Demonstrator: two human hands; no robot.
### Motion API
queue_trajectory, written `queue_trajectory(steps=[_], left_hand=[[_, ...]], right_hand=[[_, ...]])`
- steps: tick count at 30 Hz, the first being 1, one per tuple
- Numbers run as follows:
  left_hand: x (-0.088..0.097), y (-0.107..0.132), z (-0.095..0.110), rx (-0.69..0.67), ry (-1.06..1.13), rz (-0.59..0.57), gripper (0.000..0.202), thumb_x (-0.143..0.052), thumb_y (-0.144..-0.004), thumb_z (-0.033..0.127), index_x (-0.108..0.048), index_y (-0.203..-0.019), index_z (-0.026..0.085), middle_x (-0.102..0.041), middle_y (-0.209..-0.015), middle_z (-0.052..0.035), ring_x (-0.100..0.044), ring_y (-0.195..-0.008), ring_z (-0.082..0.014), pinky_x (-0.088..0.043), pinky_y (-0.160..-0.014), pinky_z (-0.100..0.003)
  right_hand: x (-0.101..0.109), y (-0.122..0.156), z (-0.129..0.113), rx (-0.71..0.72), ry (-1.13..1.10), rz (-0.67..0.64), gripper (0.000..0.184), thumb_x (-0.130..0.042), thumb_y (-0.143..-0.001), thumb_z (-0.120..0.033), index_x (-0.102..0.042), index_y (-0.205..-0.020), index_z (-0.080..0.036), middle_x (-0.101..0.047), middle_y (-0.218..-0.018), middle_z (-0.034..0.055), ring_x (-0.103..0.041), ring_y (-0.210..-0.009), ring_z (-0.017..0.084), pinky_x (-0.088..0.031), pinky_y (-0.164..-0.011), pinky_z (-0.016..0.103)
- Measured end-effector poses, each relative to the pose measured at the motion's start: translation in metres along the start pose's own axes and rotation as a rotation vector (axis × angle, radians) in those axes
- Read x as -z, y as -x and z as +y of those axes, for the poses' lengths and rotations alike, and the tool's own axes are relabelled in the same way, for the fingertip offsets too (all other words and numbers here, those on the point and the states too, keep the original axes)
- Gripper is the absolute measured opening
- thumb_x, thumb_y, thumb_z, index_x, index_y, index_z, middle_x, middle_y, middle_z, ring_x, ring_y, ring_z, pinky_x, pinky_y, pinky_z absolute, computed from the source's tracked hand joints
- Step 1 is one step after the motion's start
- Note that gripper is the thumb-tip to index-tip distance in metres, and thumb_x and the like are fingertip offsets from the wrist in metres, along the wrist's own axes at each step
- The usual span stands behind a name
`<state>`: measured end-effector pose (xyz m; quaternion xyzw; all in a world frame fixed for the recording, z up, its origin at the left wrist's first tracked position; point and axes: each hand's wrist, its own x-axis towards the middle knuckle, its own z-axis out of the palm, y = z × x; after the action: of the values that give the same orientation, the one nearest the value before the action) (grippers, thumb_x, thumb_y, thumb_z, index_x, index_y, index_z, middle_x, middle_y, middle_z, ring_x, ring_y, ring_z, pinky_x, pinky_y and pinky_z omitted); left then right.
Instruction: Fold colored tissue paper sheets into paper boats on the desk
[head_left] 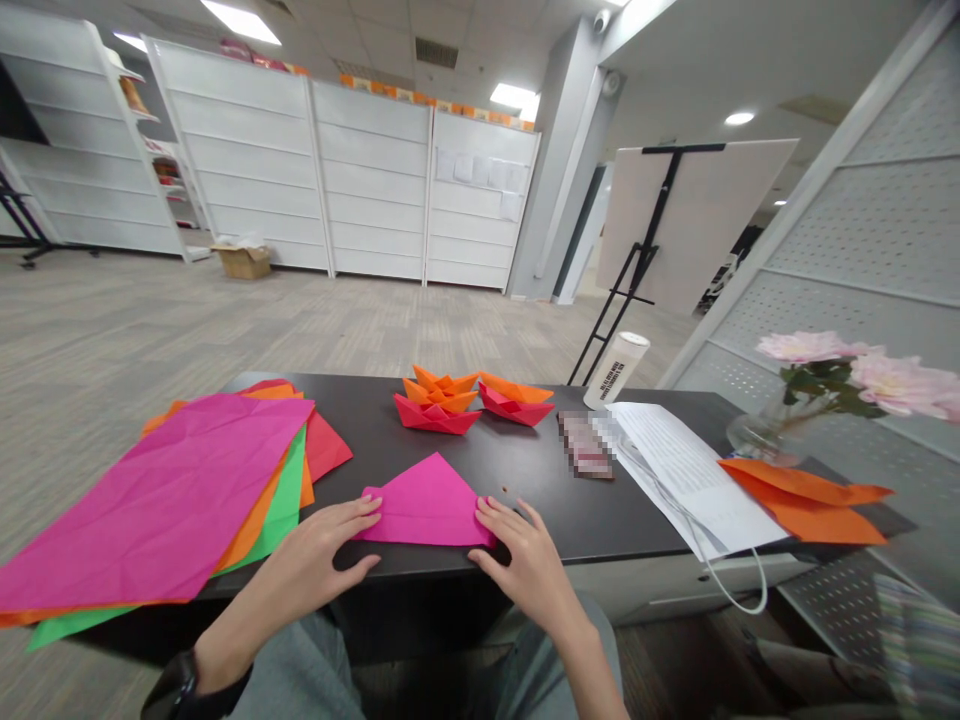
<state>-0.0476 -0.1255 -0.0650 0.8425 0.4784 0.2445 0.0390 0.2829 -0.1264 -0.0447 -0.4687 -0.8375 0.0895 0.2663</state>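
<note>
A magenta sheet of paper (431,505), folded to a peak at the top with a straight band along its lower edge, lies flat near the table's front edge. On its left corner rest the fingertips of my left hand (330,545), the thumb spread away from them. My right hand (529,560) touches the right corner in the same way, thumb apart and fingers stretched out. Behind the folded sheet stand several folded paper boats in orange and red, among them an orange-topped pair (439,400) and another boat (517,402) beside it.
A stack of coloured paper (165,490), magenta on top, overhangs the black table's (637,515) left front edge. To the right are a blurred pinkish item (586,445), a white cylinder (616,370), printed sheets (694,480) with a white cable, orange paper (806,500) and a flower vase (765,435).
</note>
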Motion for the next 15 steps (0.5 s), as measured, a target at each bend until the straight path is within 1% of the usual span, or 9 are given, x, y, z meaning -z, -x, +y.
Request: queue_trajectory(steps=[3,5,7,9,12,13,15], left_hand=[[0.004,0.003,-0.003,-0.041,0.034,-0.04,0.04,-0.068,-0.084,0.042,-0.067,-0.122,0.028,-0.068,-0.128,-0.0053,-0.063,-0.117,-0.0254,-0.052,-0.101,-0.039],[0.005,0.002,-0.003,-0.036,0.079,-0.048,0.03,-0.061,-0.09,0.036,-0.068,-0.118,0.029,-0.071,-0.122,-0.0035,-0.065,-0.114,-0.0226,-0.052,-0.099,-0.036],[0.005,-0.002,-0.003,0.015,0.132,-0.043,0.026,-0.051,-0.095,0.031,-0.069,-0.114,0.03,-0.073,-0.114,-0.0021,-0.067,-0.107,-0.0205,-0.053,-0.095,-0.033],[0.005,-0.008,-0.002,0.102,0.18,-0.022,0.026,-0.047,-0.097,0.032,-0.07,-0.11,0.029,-0.074,-0.109,-0.0021,-0.069,-0.101,-0.0206,-0.054,-0.091,-0.032],[0.0,-0.019,-0.001,0.234,0.222,0.022,0.026,-0.049,-0.095,0.035,-0.069,-0.107,0.026,-0.074,-0.104,-0.0039,-0.069,-0.096,-0.0231,-0.055,-0.087,-0.035],[-0.002,-0.022,-0.001,0.257,0.227,0.032,0.024,-0.05,-0.093,0.035,-0.069,-0.106,0.026,-0.073,-0.103,-0.0045,-0.069,-0.094,-0.0238,-0.055,-0.085,-0.036],[-0.007,-0.026,-0.002,0.259,0.211,0.068,0.02,-0.053,-0.09,0.033,-0.069,-0.099,0.024,-0.072,-0.099,-0.0055,-0.067,-0.092,-0.0249,-0.055,-0.083,-0.037]], right_hand=[[-0.002,0.003,0.004,-0.019,-0.041,0.056,0.026,-0.059,-0.094,-0.025,-0.068,-0.118,-0.029,-0.071,-0.12,0.0033,-0.062,-0.118,0.023,-0.036,-0.107,0.046],[-0.004,0.001,0.006,-0.043,-0.079,0.108,0.025,-0.053,-0.096,-0.02,-0.07,-0.112,-0.029,-0.074,-0.111,0.0026,-0.066,-0.109,0.021,-0.041,-0.1,0.042],[-0.006,-0.002,0.007,-0.079,-0.109,0.142,0.024,-0.052,-0.096,-0.017,-0.07,-0.108,-0.027,-0.075,-0.103,0.0025,-0.067,-0.099,0.02,-0.044,-0.092,0.038],[-0.008,-0.007,0.008,-0.13,-0.122,0.153,0.02,-0.053,-0.094,-0.018,-0.07,-0.102,-0.025,-0.073,-0.096,0.0018,-0.066,-0.093,0.02,-0.045,-0.086,0.036],[-0.012,-0.014,0.013,-0.212,-0.111,0.142,0.015,-0.056,-0.092,-0.019,-0.07,-0.092,-0.025,-0.069,-0.088,0.0016,-0.064,-0.09,0.022,-0.046,-0.082,0.035],[-0.013,-0.016,0.015,-0.24,-0.107,0.14,0.014,-0.057,-0.092,-0.019,-0.07,-0.09,-0.024,-0.068,-0.086,0.0019,-0.063,-0.089,0.022,-0.046,-0.081,0.035],[-0.016,-0.018,0.017,-0.295,-0.102,0.15,0.012,-0.059,-0.09,-0.019,-0.069,-0.093,-0.024,-0.065,-0.089,0.0027,-0.063,-0.086,0.022,-0.047,-0.079,0.035]])
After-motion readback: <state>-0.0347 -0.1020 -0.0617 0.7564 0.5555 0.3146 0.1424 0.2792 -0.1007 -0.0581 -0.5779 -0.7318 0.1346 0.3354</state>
